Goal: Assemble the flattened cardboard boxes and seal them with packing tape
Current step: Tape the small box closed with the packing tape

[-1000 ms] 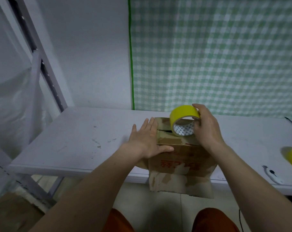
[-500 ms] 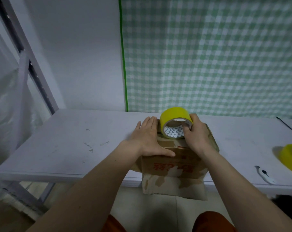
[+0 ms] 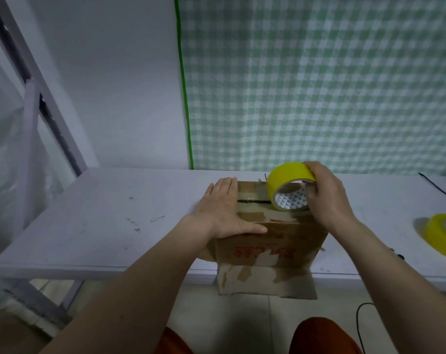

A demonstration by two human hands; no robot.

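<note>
A makeshift packing room is suggested by the plain white worktable, green-checked wall cloth and spare yellow tape roll at right.

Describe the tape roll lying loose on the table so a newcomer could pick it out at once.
Start at the white table in front of the green checked curtain and follow it to its far right end. There a yellow tape roll lies flat on the tabletop, partly cut off by the picture's edge. Unlike the other yellow roll, gripped on edge by the right hand on the cardboard box, nobody is touching it.
</note>
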